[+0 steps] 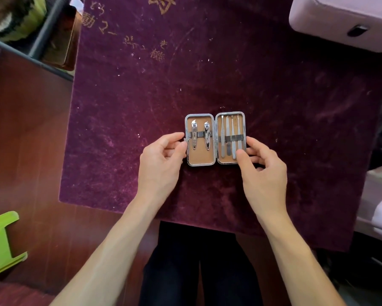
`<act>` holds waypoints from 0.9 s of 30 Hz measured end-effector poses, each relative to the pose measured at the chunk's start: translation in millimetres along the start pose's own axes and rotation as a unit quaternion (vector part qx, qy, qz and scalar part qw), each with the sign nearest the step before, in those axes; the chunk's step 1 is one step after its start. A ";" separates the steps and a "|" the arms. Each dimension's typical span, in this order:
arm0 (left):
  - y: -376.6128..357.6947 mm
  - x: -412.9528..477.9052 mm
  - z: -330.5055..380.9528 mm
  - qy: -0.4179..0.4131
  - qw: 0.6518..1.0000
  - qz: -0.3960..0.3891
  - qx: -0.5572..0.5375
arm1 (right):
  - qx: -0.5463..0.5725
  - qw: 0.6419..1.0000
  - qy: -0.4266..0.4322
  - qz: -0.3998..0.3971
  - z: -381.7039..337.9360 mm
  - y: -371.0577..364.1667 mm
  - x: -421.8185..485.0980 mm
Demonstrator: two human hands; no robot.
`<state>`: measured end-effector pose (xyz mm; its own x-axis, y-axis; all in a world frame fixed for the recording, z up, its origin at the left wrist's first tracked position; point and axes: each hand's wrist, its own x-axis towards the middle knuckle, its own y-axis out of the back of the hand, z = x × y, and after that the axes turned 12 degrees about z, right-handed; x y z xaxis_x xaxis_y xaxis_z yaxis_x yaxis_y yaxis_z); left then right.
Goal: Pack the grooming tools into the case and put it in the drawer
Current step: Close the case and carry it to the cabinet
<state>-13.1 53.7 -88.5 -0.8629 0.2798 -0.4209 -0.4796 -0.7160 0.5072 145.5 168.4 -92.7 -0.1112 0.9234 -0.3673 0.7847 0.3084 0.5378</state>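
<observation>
Case: the case [200, 157] lay opened flat between the two hands, its halves side by side, each outer edge inside a grip.
Left half: two nail clippers [194, 135] sat under an elastic strap, just inward of the left hand's fingertips.
Right half: four slim tools [228, 138] sat under their own strap, their lower ends beside the right thumb.
Why so held: with every tool strapped in, packing looked done; a hold on both outer edges probably prepared the halves to fold shut.
Left hand: the left hand [161, 160] pinched the case's left rim, thumb and curled fingers closed on it, wrist low on the cloth.
Right hand: the right hand [262, 168] pinched the right rim, thumb [240, 154] laid over the lining's lower corner, fingers curled behind the edge.
Beneath: a purple velvet cloth [207, 74] lay under the case and both wrists.
Beyond the grips: a pale unit with a dark slot [344, 21] stood far forward of the right hand; whether it was the drawer could not be told.
</observation>
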 end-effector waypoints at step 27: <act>12.4 -0.4 19.9 -0.299 0.952 -0.024 0.065 | -0.062 0.974 0.212 -0.047 -19.1 0.8 -7.9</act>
<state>-21.8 57.4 -67.1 -0.7576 0.6517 0.0375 -0.5026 -0.6190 0.6035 135.4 165.7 -74.9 -0.4425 0.8926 -0.0866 0.6824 0.3978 0.6133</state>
